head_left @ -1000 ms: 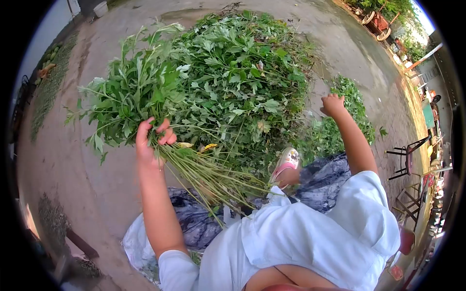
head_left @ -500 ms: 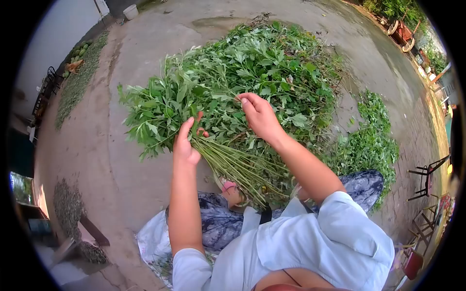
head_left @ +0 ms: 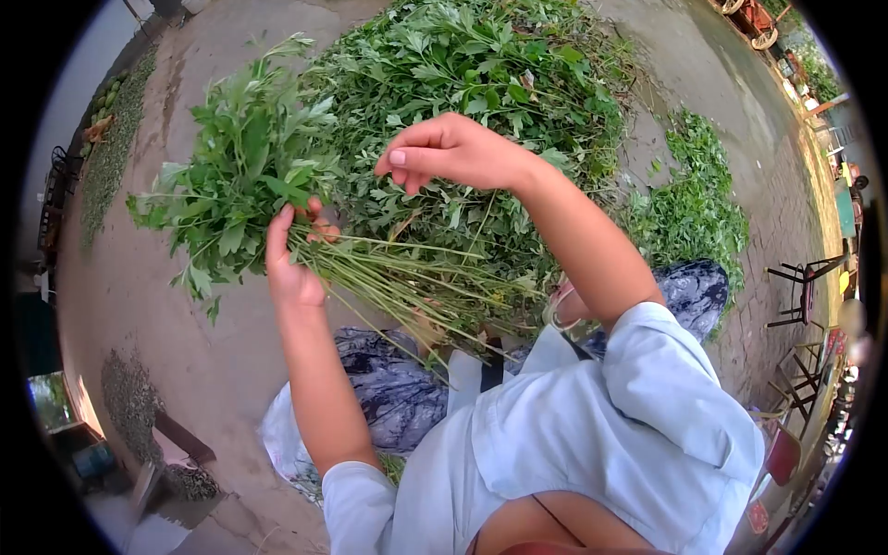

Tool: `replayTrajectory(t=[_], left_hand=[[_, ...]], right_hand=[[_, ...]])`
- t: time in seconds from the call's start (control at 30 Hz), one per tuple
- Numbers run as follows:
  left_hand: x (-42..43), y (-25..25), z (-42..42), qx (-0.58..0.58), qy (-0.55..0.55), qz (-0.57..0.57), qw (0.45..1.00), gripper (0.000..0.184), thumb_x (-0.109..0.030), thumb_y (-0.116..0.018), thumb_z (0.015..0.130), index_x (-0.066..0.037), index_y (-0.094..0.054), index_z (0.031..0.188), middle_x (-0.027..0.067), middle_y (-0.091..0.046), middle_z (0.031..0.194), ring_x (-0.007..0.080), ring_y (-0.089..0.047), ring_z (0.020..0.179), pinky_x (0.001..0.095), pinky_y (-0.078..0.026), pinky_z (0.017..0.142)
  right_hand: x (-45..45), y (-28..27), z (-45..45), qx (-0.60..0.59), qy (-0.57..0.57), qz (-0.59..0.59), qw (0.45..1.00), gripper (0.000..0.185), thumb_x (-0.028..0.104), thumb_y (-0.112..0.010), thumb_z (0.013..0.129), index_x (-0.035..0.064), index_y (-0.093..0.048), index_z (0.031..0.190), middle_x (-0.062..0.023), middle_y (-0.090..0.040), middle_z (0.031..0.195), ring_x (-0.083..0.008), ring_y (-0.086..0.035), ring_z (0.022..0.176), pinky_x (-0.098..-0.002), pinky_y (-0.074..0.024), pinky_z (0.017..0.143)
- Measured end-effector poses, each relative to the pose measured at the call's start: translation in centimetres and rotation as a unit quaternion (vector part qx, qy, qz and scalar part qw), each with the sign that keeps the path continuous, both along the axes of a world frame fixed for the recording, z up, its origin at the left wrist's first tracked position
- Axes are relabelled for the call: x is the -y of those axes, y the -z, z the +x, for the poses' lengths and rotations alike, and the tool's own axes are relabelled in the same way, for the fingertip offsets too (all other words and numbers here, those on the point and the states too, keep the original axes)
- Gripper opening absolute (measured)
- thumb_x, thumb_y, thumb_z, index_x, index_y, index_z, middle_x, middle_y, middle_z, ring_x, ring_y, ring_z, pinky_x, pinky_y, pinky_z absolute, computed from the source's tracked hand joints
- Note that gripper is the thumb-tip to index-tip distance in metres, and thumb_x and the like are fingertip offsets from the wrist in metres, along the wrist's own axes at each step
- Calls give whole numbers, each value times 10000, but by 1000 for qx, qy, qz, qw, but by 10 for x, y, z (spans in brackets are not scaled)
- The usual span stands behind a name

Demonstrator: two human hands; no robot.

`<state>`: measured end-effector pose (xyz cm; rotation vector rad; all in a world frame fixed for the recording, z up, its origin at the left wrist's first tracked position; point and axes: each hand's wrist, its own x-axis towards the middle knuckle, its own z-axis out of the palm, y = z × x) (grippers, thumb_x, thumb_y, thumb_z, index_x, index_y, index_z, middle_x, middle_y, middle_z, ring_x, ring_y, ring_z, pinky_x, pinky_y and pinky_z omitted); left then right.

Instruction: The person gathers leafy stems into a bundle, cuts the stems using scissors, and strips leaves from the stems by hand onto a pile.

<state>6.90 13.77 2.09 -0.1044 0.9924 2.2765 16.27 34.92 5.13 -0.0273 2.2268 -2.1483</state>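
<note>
My left hand is wrapped round a bunch of leafy green stems, just below the leaves. Its leaves fan out to the upper left, and the long bare stalks trail to the right above my lap. My right hand hovers over the large heap of leafy plants, to the right of the bunch. Its fingers are curled, thumb near the fingertips, and whatever may be between them is too small to make out.
A smaller strip of greens lies on the concrete to the right. Dark chairs stand at the far right. Drying plant matter lies along the left side, and another dark patch at the lower left.
My right hand has moved left and a little up, closer to the bunch. My left hand and the bunch have shifted left in view, while the camera view has also moved.
</note>
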Motion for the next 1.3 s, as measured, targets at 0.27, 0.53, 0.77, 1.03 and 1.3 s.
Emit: replayTrajectory(t=[0.27,0.53,0.77,1.03,1.3], left_hand=[[77,20,-24,-39,59,72,995,145,-178,-480,825,-36,-469,795,79,-470,941,165,-524,727,361,-488,746],[76,25,-33,-39,84,60,994,146,-168,-475,846,-39,-471,913,68,-483,902,91,-448,588,311,-464,645],[58,39,-34,5,0,-107,994,135,-191,-557,829,-73,-490,829,11,-526,751,83,-431,527,259,-404,563],[54,44,-39,41,76,-107,990,159,-221,-569,812,-76,-513,779,4,-492,675,114,-446,560,268,-406,582],[62,34,-32,54,3,-89,995,147,-200,-566,809,-71,-498,798,10,-507,717,93,-428,528,263,-400,552]], right_hand=[[-34,182,82,286,-2,452,845,298,214,-619,705,121,-604,988,-83,-620,924,-252,-583,892,-375,-470,759],[-25,212,68,216,128,163,954,213,236,-512,841,48,-611,840,-31,-518,566,-113,-505,535,-255,-434,535],[-93,8,52,-233,500,-145,822,280,224,-350,927,-6,-504,880,-76,-552,759,-130,-559,666,-260,-500,631],[173,-46,-25,-86,-87,-440,890,236,197,-369,901,-10,-482,879,-126,-562,795,-208,-567,697,-319,-480,656],[77,57,-18,-176,188,215,942,232,208,-455,849,19,-583,808,-147,-598,751,-282,-581,689,-387,-460,620]])
